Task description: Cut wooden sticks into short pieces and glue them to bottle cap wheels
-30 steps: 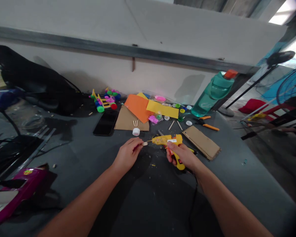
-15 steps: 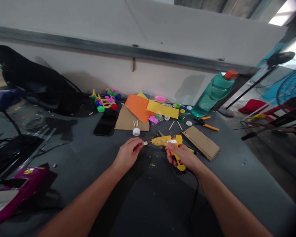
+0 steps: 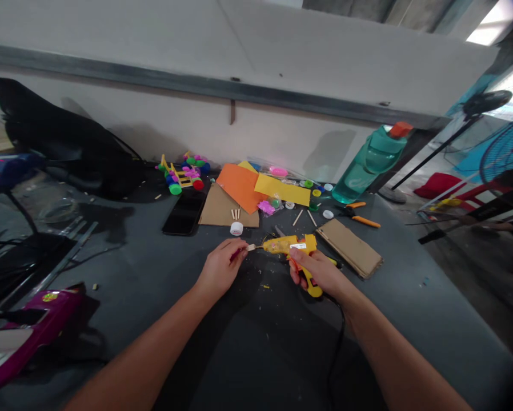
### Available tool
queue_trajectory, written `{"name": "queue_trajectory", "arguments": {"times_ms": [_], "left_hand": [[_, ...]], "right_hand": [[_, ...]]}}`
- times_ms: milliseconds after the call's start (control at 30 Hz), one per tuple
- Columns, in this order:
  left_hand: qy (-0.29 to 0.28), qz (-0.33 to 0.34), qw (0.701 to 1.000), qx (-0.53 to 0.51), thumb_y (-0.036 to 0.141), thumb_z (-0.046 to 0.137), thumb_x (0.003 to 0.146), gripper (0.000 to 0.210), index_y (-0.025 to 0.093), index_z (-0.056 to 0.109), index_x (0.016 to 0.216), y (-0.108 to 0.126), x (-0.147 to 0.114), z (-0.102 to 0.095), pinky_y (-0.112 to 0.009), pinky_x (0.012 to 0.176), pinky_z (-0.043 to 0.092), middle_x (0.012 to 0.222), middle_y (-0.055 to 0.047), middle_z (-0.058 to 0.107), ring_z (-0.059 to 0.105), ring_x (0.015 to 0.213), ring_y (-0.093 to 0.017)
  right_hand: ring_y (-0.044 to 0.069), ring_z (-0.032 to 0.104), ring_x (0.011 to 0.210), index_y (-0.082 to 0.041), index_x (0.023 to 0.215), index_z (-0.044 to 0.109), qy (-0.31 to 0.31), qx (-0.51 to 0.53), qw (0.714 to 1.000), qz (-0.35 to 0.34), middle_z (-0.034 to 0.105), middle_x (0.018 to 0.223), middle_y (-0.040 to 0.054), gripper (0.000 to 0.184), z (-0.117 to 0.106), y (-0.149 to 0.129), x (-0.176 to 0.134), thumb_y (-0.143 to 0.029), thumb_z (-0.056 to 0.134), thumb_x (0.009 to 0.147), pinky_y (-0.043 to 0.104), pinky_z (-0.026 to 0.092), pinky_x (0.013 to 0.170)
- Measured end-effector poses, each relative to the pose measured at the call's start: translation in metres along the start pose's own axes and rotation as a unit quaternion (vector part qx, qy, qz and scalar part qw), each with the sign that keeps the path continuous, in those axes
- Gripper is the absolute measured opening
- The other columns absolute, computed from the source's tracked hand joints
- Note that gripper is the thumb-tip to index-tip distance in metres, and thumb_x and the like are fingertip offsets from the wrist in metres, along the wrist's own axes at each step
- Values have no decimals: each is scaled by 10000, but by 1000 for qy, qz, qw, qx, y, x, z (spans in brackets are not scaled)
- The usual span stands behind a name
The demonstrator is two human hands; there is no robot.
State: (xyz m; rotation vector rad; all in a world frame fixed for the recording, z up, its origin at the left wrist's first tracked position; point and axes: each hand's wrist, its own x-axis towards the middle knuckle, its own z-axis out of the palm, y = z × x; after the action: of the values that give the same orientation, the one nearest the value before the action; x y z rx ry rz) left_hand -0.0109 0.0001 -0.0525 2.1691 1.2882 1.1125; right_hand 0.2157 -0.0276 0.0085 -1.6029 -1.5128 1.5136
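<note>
My right hand (image 3: 316, 269) is closed round the handle of a yellow glue gun (image 3: 277, 245), whose nozzle points left. Pinched in the fingers of my left hand (image 3: 222, 264) is a small pale wooden piece (image 3: 251, 248), right at the nozzle tip; whether they touch I cannot tell. My left fingers hide most of that piece. Just behind them lies a white bottle cap (image 3: 236, 229). Several short wooden sticks (image 3: 235, 214) rest on the cardboard (image 3: 209, 212), and two more sticks (image 3: 298, 217) lie behind the glue gun.
A black phone (image 3: 183, 214), colourful wheeled toys (image 3: 181, 178), orange paper (image 3: 239, 185) and yellow paper (image 3: 282, 189) lie toward the wall. At right are folded cardboard (image 3: 351, 248), orange-handled pliers (image 3: 363, 220) and a teal bottle (image 3: 363, 168). A purple device (image 3: 37, 325) sits at left.
Both hands, the glue gun and the wooden piece hold almost the same positions. The whole view has shifted very slightly.
</note>
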Motion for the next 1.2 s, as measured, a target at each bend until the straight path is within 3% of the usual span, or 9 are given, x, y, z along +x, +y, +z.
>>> {"name": "queue_trajectory", "arguments": {"times_ms": [1200], "left_hand": [[5, -11, 1000, -3, 214, 484, 855, 161, 214, 603, 964, -1, 0, 0, -329, 832, 468, 977, -43, 633, 582, 935, -175]], "right_hand": [[55, 439, 369, -156, 569, 495, -11, 35, 999, 4, 543, 492, 3, 511, 2, 3, 1, -613, 411, 783, 187, 277, 383]]}}
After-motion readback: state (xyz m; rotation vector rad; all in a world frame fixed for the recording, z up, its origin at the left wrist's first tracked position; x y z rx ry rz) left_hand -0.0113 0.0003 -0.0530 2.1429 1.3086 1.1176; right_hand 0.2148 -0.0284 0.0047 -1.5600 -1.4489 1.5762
